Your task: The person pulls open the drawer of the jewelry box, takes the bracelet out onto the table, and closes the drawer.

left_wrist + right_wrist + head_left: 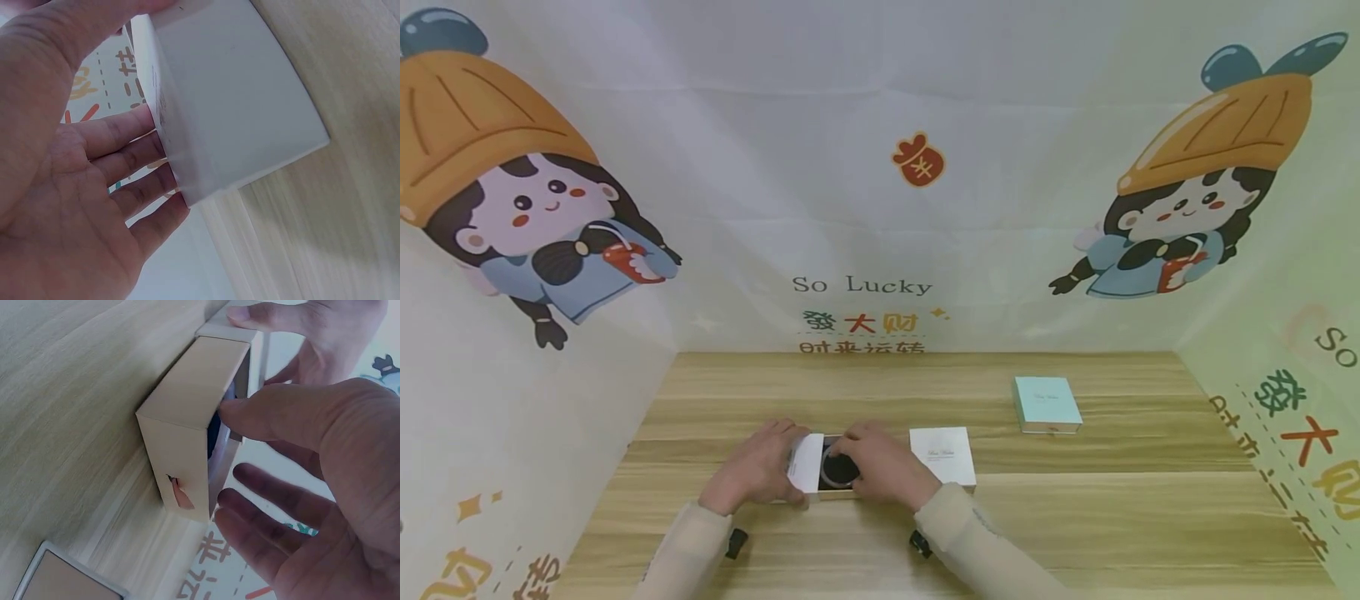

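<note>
My left hand [762, 467] grips the white sleeve [806, 463] of a small drawer box, thumb on one long side and fingertips on the other. From the sleeve's right end the beige drawer [178, 419] is slid partly out, a ribbon pull [182, 495] on its end face. In it lies a pale, bangle-like ring [824, 468] around a dark centre. My right hand [880, 467] reaches into the drawer and pinches the ring's right side with thumb and forefinger, though the grip is partly hidden. Its other fingers extend outside the drawer in the right wrist view.
Just right of my right hand sits a closed white box [942, 454]. Farther back on the right stands a mint-green box [1048, 402]. All rest on the wood-grain table [1120, 517], which printed cloth walls [865, 225] enclose at the back and sides.
</note>
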The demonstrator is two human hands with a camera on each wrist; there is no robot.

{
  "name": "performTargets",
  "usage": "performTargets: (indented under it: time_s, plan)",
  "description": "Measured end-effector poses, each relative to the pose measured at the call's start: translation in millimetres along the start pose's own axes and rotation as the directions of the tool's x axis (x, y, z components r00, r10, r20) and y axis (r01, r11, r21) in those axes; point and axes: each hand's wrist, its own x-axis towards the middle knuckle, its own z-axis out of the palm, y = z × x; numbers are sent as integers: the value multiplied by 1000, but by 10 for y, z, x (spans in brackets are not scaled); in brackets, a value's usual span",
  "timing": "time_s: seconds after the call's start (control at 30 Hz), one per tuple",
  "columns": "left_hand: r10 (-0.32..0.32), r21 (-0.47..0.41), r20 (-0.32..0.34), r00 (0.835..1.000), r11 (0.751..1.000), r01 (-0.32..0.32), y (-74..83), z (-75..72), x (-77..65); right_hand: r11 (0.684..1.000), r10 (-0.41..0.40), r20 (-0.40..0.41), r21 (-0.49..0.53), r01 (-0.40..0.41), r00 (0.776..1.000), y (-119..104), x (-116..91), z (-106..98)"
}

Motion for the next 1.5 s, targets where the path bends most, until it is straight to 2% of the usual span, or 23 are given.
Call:
performTargets:
  time_s: [0.43, 0.8, 1.1, 1.27, 1.5]
  plan:
    - [9, -10, 22, 1000, 1000, -8, 7, 22, -28, 983, -151, 119, -88, 162, 981, 27, 120, 54]
    - [15, -30, 13, 1000, 999, -14, -24, 46, -34, 990, -104, 174, -79, 119, 979, -27, 192, 33]
    - [23, -26, 7, 1000, 999, -23, -33, 38, -13, 971, -182, 188, -124, 207, 965, -4, 264, -17]
    - [25, -14, 9, 1000, 1000, -25, -32, 20, 2, 977, -135, 240, -130, 169, 961, -24, 289, -35]
    - [35, -14, 5, 999, 999, -35, -11, -6, 2, 979, -87, 270, -153, 132, 959, -62, 309, -71]
